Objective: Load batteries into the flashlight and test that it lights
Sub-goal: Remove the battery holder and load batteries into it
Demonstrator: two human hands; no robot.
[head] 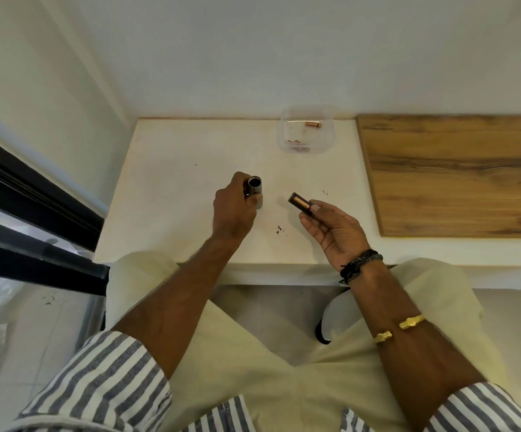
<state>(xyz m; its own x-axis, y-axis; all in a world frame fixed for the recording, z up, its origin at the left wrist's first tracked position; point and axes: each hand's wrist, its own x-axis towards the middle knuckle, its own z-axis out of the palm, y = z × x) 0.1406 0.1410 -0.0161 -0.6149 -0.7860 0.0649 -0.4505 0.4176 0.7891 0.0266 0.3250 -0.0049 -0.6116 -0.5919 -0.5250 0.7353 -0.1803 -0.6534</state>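
Note:
My left hand point(232, 208) grips the dark grey flashlight body point(256, 191), held upright over the white table with its open end facing up. My right hand point(335, 230) pinches a black battery holder point(300, 203) between thumb and fingers; a copper-coloured battery shows in its slot. The holder is tilted, its free end pointing toward the flashlight, and the two are a short gap apart. A clear plastic tray point(284, 132) at the table's far edge holds one loose copper-topped battery point(312, 124) and a few small bits.
The white table point(165, 194) ends at a wall behind. A wooden board point(452, 176) lies on its right side. Dark specks mark the tabletop near my hands. A black window frame point(28, 194) runs along the left. My knees are under the front edge.

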